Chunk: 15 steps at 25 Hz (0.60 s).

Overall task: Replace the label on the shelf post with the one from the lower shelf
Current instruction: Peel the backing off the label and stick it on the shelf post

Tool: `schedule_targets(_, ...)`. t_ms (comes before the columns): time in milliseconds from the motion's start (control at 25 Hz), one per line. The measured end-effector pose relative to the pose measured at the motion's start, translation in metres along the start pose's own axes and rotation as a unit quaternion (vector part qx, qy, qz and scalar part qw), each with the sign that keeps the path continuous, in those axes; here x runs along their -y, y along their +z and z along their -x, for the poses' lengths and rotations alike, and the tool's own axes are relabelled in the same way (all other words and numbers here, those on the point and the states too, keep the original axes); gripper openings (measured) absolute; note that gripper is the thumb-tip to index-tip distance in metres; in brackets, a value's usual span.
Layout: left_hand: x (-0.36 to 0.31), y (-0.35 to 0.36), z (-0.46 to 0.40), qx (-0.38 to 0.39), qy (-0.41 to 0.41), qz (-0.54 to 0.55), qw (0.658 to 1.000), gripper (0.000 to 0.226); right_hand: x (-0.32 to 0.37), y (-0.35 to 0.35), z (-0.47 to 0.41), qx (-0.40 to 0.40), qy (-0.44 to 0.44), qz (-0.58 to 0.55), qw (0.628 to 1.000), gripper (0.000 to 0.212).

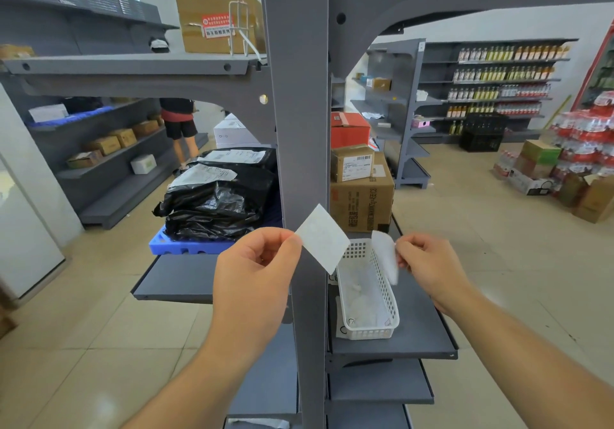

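Observation:
The grey shelf post (pixel 300 129) rises in the middle of the view, its face bare. My left hand (pixel 255 262) pinches a white rectangular label (pixel 322 239) by one corner, holding it tilted in front of the post. My right hand (pixel 428 262) grips a second thin white sheet (pixel 385 255), seen almost edge-on, just right of the post. Below both hands a white perforated basket (pixel 382 295) with white paper scraps in it sits on the grey lower shelf (pixel 418 332).
Black plastic parcels (pixel 219 196) on a blue tray (pixel 179 245) lie left of the post; cardboard boxes (pixel 362 192) are stacked to its right. A person (pixel 179 122) stands in the far left aisle. Bottle shelves (pixel 498 86) and stacked drink packs (pixel 588 139) fill the right side.

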<state>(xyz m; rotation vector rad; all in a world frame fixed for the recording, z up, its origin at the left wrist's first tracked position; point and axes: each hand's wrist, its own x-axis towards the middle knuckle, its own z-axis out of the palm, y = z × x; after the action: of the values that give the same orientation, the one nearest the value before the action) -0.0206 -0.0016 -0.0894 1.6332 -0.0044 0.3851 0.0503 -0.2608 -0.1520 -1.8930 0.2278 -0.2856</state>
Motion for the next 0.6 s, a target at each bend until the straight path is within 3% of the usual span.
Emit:
schedule_targets(360, 0.010, -0.009, -0.001, -0.016, -0.004, -0.019, 1.000, 0.018, -0.052, 0.034, -0.022, 0.056, 0.063, 0.203, 0.975, 0.024)
schedule_targets(600, 0.010, -0.016, 0.001, -0.020, -0.018, -0.022, 0.999, 0.020, -0.063, 0.052, -0.041, 0.053, 0.071, 0.242, 0.966, 0.017)
